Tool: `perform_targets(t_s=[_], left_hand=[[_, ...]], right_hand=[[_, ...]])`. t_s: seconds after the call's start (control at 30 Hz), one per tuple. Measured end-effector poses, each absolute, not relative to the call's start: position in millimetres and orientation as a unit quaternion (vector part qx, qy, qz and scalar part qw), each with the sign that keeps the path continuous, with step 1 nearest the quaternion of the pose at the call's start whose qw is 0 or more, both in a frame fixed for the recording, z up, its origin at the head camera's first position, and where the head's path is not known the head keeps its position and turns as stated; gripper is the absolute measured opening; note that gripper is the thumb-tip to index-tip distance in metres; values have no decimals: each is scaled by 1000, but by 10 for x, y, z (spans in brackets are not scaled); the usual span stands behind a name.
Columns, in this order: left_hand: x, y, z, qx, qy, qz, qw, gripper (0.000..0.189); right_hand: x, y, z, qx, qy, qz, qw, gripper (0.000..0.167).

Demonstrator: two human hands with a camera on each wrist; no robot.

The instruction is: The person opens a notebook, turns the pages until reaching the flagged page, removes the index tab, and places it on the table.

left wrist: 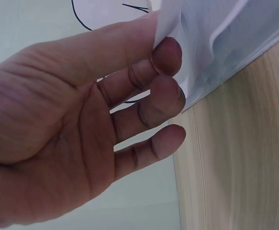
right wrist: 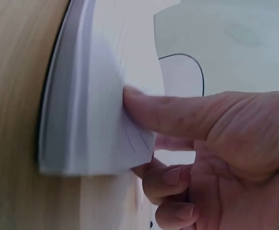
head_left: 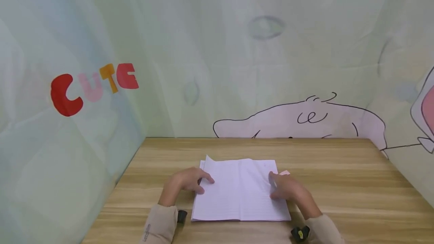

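Observation:
An open notebook (head_left: 234, 195) with white, faintly ruled pages lies on the wooden table. At its left edge my left hand (head_left: 188, 180) pinches a page (left wrist: 187, 52) between thumb and index finger; the other fingers are bent beside it. My right hand (head_left: 286, 187) grips the opposite edge. In the right wrist view, its thumb presses on the ruled page (right wrist: 115, 115) while the other fingers curl below, partly hidden. The top left page corner stands raised.
A small pinkish piece (head_left: 285, 173) shows just past the notebook's right edge. The wooden table (head_left: 346, 183) reaches back to a printed cloth wall (head_left: 203, 67), with more cloth on both sides.

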State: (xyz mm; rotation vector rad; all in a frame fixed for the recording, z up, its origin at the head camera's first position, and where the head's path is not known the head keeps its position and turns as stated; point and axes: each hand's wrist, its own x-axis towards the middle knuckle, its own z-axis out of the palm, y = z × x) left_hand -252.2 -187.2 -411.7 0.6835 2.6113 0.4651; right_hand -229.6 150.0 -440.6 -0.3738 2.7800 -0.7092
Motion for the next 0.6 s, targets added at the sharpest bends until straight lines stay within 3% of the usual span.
perform_targets(t_s=[0.07,0.27,0.6], left_hand=[[-2517,-1875,-4116,240,935,169,201,36],[-2514,-1871,-4113,222,938,168,207,36],[-2508,-1868,-4112,215,939,172,205,37]], right_hand=[[-2279,1473,-4406,-130,954,-245,112,40],[-2226,1432,-4409,-138,959,-233,83,36],[-2190,1433,-4380,-105,960,-235,108,29]])
